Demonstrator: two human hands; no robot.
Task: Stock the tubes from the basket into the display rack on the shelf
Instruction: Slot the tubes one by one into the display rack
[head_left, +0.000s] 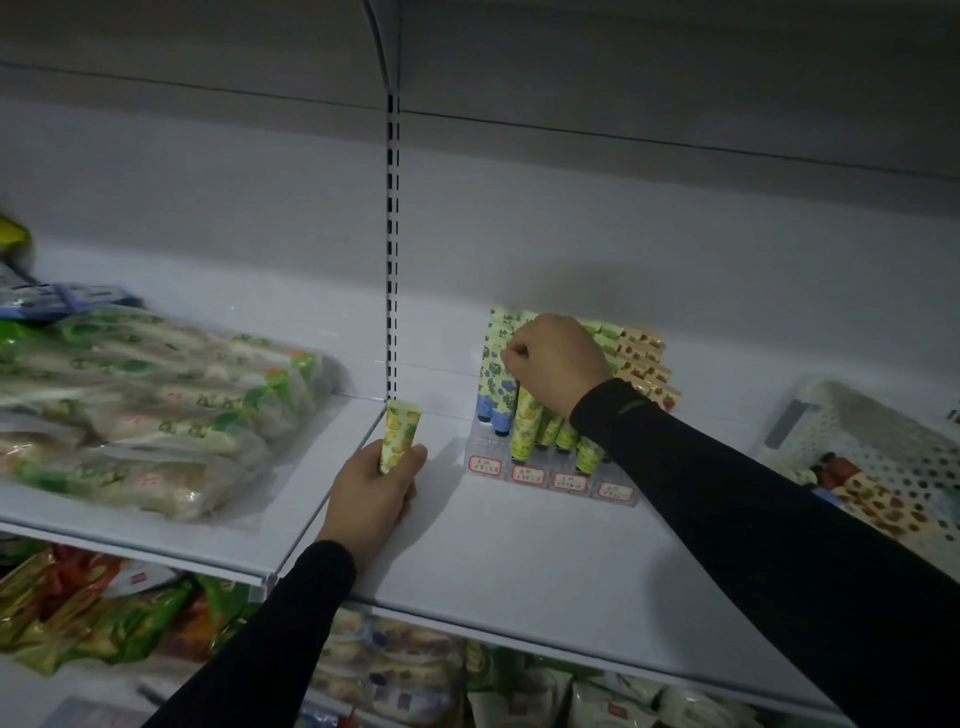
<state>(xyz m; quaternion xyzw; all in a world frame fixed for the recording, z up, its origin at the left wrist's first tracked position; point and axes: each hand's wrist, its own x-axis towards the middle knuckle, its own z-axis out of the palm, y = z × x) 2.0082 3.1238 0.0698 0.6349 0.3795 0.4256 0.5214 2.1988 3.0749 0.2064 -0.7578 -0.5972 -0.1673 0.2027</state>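
Left hand (375, 483) holding a tube (399, 435). Right hand (555, 364) curled at the rack (558, 470); cannot tell if holding anything. Could knock tubes over.

Dim, greyish light — soft shadows under the hands; wide-angle bending and blur at the edges.

Clear-wrapped green-printed packets (150, 400) piled on left shelf board — more bagged goods (98, 608) crowd the tier below.
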